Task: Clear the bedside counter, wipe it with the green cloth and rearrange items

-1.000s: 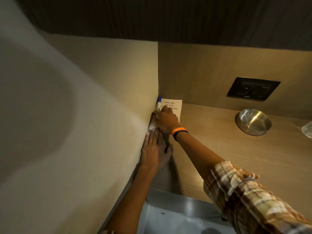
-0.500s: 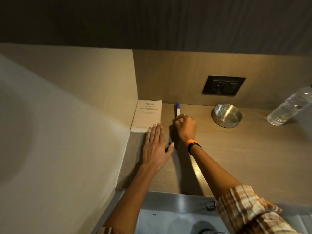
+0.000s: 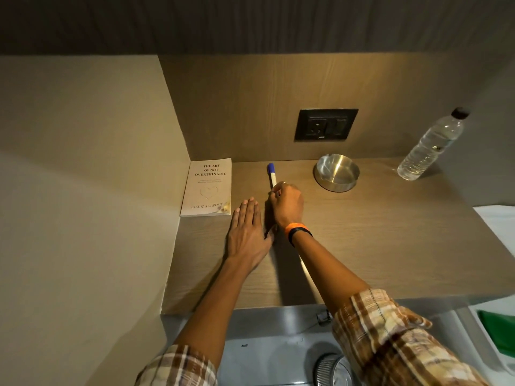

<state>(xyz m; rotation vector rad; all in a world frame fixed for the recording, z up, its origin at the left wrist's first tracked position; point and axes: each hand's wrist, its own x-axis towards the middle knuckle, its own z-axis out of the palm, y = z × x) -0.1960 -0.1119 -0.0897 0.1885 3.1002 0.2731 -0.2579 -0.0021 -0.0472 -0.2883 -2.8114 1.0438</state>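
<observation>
A cream paperback book (image 3: 207, 188) lies flat in the back left corner of the wooden counter (image 3: 376, 240). To its right a white marker with a blue cap (image 3: 271, 174) lies on the counter, cap toward the back wall. My right hand (image 3: 287, 204) is closed on the marker's near end. My left hand (image 3: 248, 232) rests flat, fingers together, on the counter just right of the book's near corner. A steel bowl (image 3: 337, 172) sits right of the marker. A clear water bottle (image 3: 430, 147) stands at the back right. A bit of green cloth (image 3: 498, 330) shows at the lower right edge.
A black wall socket (image 3: 326, 124) is set in the back panel above the bowl. A beige side wall (image 3: 83, 190) closes the left. Something white (image 3: 498, 221) lies past the counter's right end. Below the front edge is grey floor with a round metal object (image 3: 333, 370).
My right hand carried the marker from the left corner beside the book to a spot right of it. The view shifted, showing the bottle. My left hand stayed flat.
</observation>
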